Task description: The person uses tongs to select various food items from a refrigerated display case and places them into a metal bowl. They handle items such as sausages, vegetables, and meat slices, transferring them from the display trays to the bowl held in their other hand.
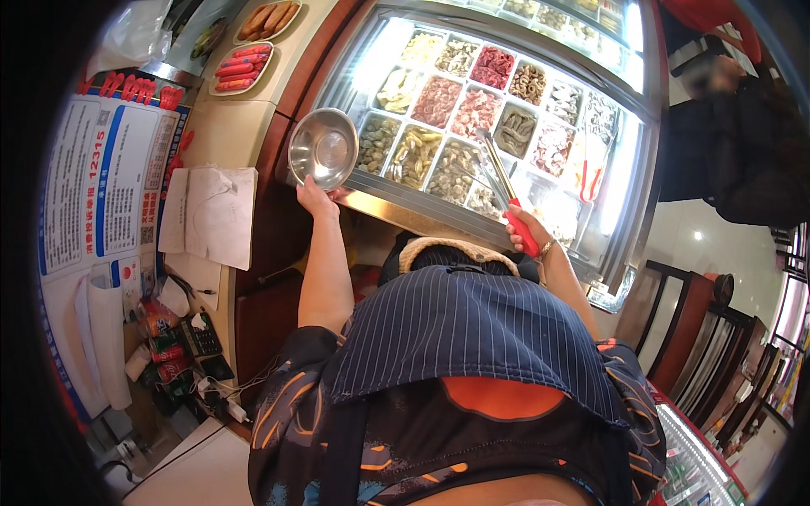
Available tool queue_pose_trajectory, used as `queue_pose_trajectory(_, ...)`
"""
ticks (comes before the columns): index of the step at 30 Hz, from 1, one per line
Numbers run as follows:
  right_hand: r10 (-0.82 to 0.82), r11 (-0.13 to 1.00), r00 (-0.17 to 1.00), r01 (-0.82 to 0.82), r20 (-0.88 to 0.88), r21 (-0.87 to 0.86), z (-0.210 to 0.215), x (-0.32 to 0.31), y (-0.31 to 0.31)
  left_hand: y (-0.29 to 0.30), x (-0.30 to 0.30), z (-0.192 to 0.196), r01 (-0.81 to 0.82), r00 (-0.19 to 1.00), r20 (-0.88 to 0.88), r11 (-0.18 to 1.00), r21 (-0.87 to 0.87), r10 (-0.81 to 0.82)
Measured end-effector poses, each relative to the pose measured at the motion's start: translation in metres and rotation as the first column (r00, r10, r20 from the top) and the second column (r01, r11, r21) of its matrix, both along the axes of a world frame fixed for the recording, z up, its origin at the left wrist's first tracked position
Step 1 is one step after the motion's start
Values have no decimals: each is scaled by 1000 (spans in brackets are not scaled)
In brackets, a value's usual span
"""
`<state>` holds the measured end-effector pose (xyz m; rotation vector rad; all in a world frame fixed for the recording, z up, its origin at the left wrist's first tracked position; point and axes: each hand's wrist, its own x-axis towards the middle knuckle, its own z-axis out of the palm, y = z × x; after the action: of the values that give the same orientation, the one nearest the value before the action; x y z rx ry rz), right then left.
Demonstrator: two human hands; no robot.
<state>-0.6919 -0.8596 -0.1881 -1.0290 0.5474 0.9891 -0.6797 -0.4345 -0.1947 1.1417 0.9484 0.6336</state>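
My left hand point(318, 199) grips the rim of an empty steel bowl point(325, 150), held tilted beside the left edge of a lit display case point(422, 212). In my right hand point(540, 226) is a pair of metal tongs point(499, 167) with red handles, reaching over the case. The tong tips are above the front rows of trays, near a tray of grey-brown food strips point(516, 131); they appear to hold nothing. Several white trays carry sliced raw meat point(437, 100), dark red pieces point(493, 67) and shellfish-like food point(456, 171).
A second red-handled utensil point(588, 179) lies in the case's right side. On the left counter are a plate of red-wrapped sausages point(241, 67), a plate of browned sausages point(268, 18) and an open notebook point(208, 215). A person in dark clothes point(742, 143) stands beyond the case at right.
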Motion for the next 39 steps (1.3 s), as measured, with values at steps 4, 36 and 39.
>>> queue_pose_trajectory(4, -1, 1000, 1000, 0, 11, 10, -1, 0, -1, -1, 1, 2, 15, 1000, -7, 1000, 3, -15)
queue_pose_trajectory(36, 22, 999, 999, -21, -42, 29, -3, 4, -1, -3, 2, 5, 29, 998, -54, 999, 25, -28)
queue_pose_trajectory(39, 31, 999, 999, -29, -35, 40, -4, 4, -1, -3, 1, 7, 17, 998, -66, 1000, 17, -15)
